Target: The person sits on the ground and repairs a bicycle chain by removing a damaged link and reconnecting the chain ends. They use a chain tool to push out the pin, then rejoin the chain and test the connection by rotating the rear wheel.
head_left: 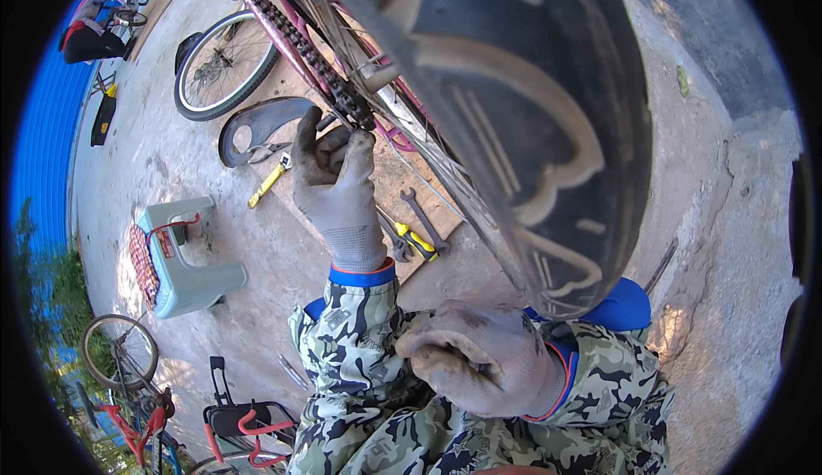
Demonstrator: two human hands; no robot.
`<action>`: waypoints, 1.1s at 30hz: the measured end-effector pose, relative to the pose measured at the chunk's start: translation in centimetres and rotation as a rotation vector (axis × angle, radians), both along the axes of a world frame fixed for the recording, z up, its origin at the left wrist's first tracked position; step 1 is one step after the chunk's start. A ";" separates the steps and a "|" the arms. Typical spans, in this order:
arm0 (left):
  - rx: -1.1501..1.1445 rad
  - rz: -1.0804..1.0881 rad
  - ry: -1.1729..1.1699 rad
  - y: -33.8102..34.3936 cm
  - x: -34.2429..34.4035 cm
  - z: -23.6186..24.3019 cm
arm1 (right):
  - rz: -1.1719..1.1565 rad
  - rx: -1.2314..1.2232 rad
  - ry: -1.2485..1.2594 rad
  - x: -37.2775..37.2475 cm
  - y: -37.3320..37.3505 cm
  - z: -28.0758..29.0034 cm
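My left hand (334, 184), in a soiled grey glove, is pinched at the lower end of a bicycle chain (304, 47) beside a pink frame (295, 64). A large black tyre (531, 73) fills the upper right, close to me. My right hand (471, 359), also gloved, is curled below the tyre; what it holds, if anything, is hidden. Under the bike a board (443, 214) bears wrenches (419, 218) and a yellow-handled screwdriver (413, 240). A yellow-handled tool (267, 184) and a curved black mudguard (231, 137) lie left of my left hand.
A pale stool (184, 278) with a checked cloth stands at the left. A loose wheel (223, 64) lies behind. Red bicycles (128, 428) are at the lower left. A person (90, 34) bends by a bicycle near a blue wall (47, 124). Greenery (47, 287) edges the left.
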State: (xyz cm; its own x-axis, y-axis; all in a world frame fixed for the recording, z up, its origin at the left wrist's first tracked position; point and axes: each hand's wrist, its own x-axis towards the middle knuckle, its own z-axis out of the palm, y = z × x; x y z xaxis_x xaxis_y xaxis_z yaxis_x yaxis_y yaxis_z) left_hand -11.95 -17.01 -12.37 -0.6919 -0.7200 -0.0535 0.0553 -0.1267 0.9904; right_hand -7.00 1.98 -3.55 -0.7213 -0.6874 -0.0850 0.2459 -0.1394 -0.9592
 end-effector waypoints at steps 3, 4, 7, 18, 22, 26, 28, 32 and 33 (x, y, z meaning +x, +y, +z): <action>-0.003 -0.009 0.015 0.0 0.0 0.1 | 0.010 0.029 0.034 -0.1 0.0 -0.2; -0.001 0.009 -0.002 0.0 0.0 0.1 | -0.015 0.026 0.008 0.1 -0.2 -0.2; -0.006 0.072 -0.048 0.1 0.0 -0.2 | -0.047 0.002 -0.050 0.3 -0.6 -0.3; 0.017 0.022 -0.070 0.1 0.0 -0.4 | -0.018 0.049 -0.026 0.1 -0.4 -0.2; -0.049 -0.008 -0.034 -0.2 0.0 -0.5 | 0.018 0.054 0.012 0.2 -0.4 -0.5; 0.001 -0.001 -0.107 -0.4 0.1 -0.6 | -0.012 0.056 0.034 0.1 -0.6 -0.7; 0.047 0.006 -0.137 -0.5 0.2 -0.5 | 0.002 0.073 0.031 0.1 -0.7 -0.6; 0.029 0.006 -0.111 -0.6 0.1 -0.3 | 0.052 0.111 -0.055 0.0 -0.4 -0.2; 0.003 0.007 -0.122 -0.6 0.1 -0.2 | 0.066 0.129 -0.057 0.0 -0.4 -0.1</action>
